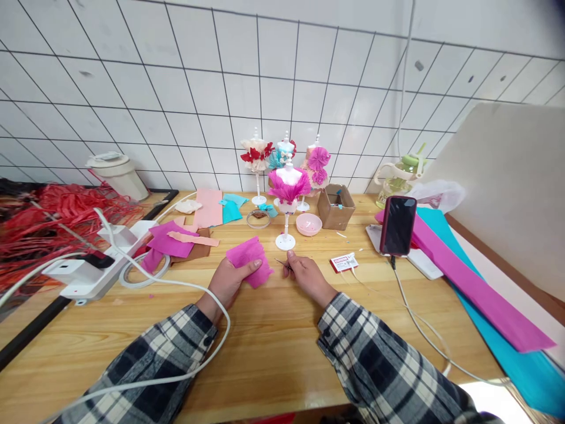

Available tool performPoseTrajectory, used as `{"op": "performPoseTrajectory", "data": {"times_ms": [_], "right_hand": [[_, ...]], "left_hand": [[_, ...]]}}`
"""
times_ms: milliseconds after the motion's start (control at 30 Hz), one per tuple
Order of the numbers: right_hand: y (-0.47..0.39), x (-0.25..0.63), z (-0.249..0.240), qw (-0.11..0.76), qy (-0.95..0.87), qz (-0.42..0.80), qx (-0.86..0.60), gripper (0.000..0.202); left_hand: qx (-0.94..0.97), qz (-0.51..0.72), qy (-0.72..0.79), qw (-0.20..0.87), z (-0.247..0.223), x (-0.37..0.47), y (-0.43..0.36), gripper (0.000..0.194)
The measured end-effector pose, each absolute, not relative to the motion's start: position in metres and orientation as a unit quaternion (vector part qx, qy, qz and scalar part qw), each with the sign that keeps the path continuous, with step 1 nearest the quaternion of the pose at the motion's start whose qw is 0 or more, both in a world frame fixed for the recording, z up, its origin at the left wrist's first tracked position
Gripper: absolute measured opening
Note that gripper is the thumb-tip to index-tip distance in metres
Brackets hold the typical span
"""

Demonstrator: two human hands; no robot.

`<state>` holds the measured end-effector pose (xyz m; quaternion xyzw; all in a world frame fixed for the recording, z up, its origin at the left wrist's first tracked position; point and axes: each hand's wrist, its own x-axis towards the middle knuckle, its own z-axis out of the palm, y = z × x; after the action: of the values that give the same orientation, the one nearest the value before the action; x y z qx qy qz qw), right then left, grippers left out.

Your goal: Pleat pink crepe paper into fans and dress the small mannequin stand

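Note:
A square of magenta crepe paper is pinched between the thumb and fingers of my left hand, just above the table. My right hand is closed round small metal scissors; their thin tip points left towards the paper, apart from it, and the fingers hide most of them. Right behind my hands stands a white mini dress form with a ruffled magenta paper top. More dress forms with paper dresses stand behind it, one with a cream and red dress.
A pink bowl and a cardboard box stand behind my right hand. Paper scraps and a power strip lie left; a white cable crosses my left forearm. A phone and long crepe sheets are right.

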<state>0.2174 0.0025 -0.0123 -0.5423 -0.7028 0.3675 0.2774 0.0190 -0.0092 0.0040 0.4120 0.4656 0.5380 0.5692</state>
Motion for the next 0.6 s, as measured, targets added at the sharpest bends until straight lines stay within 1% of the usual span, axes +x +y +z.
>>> {"op": "performPoseTrajectory", "data": {"times_ms": [67, 133, 200, 267, 367, 467, 600], "right_hand": [[0.001, 0.217, -0.010, 0.284, -0.699, 0.383, -0.533, 0.070], [0.000, 0.216, -0.008, 0.309, -0.694, 0.407, -0.508, 0.061], [-0.002, 0.214, -0.006, 0.345, -0.683, 0.438, -0.473, 0.051], [-0.005, 0.210, -0.005, 0.363, -0.669, 0.461, -0.456, 0.045], [-0.007, 0.204, -0.008, 0.344, -0.663, 0.472, -0.468, 0.041], [-0.008, 0.200, -0.012, 0.325, -0.680, 0.454, -0.475, 0.032], [-0.008, 0.199, -0.014, 0.313, -0.688, 0.435, -0.489, 0.021]], "left_hand": [[0.414, 0.548, 0.459, 0.564, 0.004, 0.019, -0.009, 0.056], [0.417, 0.548, 0.456, 0.564, 0.003, 0.019, -0.009, 0.056], [0.422, 0.545, 0.454, 0.565, 0.002, 0.019, -0.009, 0.060], [0.428, 0.538, 0.454, 0.566, 0.002, 0.019, -0.009, 0.064], [0.444, 0.520, 0.458, 0.569, 0.002, 0.019, -0.010, 0.060], [0.456, 0.504, 0.472, 0.562, 0.002, 0.019, -0.010, 0.054], [0.429, 0.523, 0.477, 0.561, -0.001, 0.019, -0.008, 0.048]]}}
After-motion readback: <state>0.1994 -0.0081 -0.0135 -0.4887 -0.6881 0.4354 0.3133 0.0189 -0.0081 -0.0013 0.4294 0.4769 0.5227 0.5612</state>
